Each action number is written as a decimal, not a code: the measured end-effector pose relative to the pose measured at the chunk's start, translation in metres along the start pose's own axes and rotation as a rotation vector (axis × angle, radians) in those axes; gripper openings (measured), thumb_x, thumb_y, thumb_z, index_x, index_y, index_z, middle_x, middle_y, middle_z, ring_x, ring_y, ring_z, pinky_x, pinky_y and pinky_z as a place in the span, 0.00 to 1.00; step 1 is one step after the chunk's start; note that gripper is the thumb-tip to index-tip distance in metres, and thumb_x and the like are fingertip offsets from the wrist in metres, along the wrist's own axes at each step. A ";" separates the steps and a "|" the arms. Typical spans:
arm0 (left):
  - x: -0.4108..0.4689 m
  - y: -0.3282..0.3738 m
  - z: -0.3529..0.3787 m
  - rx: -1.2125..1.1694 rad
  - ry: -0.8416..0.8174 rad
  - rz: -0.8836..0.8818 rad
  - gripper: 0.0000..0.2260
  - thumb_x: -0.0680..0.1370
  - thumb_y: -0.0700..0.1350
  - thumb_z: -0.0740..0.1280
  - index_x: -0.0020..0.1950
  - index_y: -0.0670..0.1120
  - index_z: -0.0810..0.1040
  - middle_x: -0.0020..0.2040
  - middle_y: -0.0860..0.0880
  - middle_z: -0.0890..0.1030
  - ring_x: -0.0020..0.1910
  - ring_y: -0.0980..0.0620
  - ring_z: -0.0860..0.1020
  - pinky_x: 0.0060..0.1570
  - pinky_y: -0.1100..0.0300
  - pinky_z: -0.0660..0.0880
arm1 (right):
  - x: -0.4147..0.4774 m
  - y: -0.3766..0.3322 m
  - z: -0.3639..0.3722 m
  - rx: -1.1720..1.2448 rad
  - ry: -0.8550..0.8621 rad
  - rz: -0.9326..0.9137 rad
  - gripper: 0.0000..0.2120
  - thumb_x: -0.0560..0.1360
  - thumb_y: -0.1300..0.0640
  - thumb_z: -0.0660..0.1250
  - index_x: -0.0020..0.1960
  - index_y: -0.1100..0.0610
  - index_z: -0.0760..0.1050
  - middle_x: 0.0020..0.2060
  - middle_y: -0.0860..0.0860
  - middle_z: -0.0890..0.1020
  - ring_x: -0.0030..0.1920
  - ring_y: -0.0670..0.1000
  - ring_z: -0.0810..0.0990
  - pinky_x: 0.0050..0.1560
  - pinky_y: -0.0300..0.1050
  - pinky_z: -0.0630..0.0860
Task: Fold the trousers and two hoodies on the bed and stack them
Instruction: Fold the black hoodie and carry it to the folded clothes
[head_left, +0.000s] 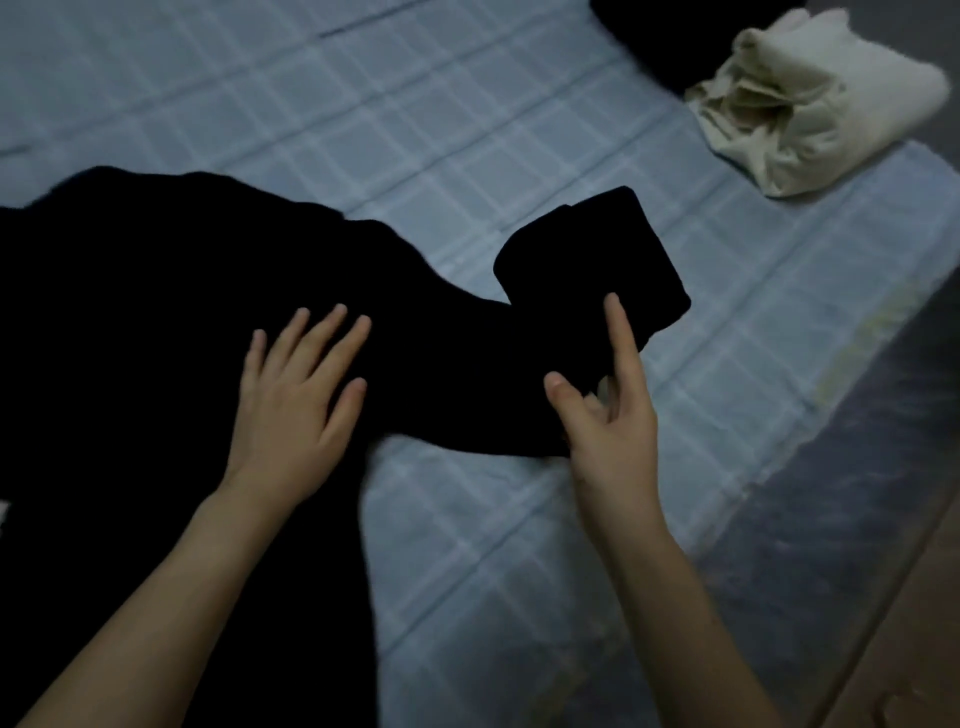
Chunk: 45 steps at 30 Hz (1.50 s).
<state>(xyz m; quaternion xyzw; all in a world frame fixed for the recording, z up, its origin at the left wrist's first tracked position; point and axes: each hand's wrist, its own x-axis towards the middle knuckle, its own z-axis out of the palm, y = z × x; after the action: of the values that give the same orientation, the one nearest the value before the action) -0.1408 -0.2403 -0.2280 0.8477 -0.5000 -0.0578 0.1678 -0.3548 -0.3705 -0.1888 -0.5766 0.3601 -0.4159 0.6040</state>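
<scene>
Head view, black hoodie (156, 312) spread on checked bed (467, 130) from nine o'clock, sleeve (597, 260) reaching centre, left hand (291, 410) flat on it with fingers straight, right hand (608, 415) apart at four o'clock, thumb and forefinger on sleeve, grip unclear, cream folded garment (826, 98) at one o'clock

Surroundings: sheet, dark strip, brown board.
A pale blue checked sheet (467, 130) is lying flat across the view. A dark grey strip (831, 493) is running along its right edge, and a brown board (909, 649) is showing in the lower right corner.
</scene>
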 end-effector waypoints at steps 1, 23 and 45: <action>-0.009 -0.020 -0.010 0.021 0.006 -0.050 0.26 0.79 0.55 0.52 0.77 0.51 0.65 0.76 0.47 0.66 0.77 0.42 0.60 0.74 0.40 0.51 | -0.005 -0.001 0.019 0.007 -0.040 0.000 0.33 0.78 0.71 0.64 0.77 0.48 0.63 0.69 0.30 0.69 0.70 0.36 0.70 0.60 0.30 0.72; -0.185 -0.282 -0.074 0.157 0.020 -0.536 0.26 0.80 0.54 0.47 0.78 0.50 0.62 0.78 0.48 0.64 0.78 0.44 0.57 0.75 0.40 0.51 | -0.115 0.047 0.344 0.136 -0.508 0.369 0.34 0.78 0.69 0.65 0.76 0.41 0.63 0.58 0.30 0.80 0.64 0.40 0.78 0.62 0.41 0.77; -0.202 -0.290 -0.171 -0.459 0.632 -0.680 0.21 0.80 0.44 0.57 0.74 0.46 0.69 0.74 0.51 0.69 0.73 0.54 0.66 0.73 0.54 0.64 | -0.136 0.017 0.374 -1.036 -1.372 -0.575 0.36 0.78 0.64 0.55 0.75 0.32 0.50 0.76 0.58 0.62 0.79 0.64 0.49 0.77 0.65 0.44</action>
<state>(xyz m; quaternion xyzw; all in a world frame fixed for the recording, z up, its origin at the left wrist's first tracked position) 0.0449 0.1022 -0.1807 0.8798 -0.0954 0.0414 0.4639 -0.0648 -0.0970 -0.1839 -0.9650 -0.0948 0.0985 0.2237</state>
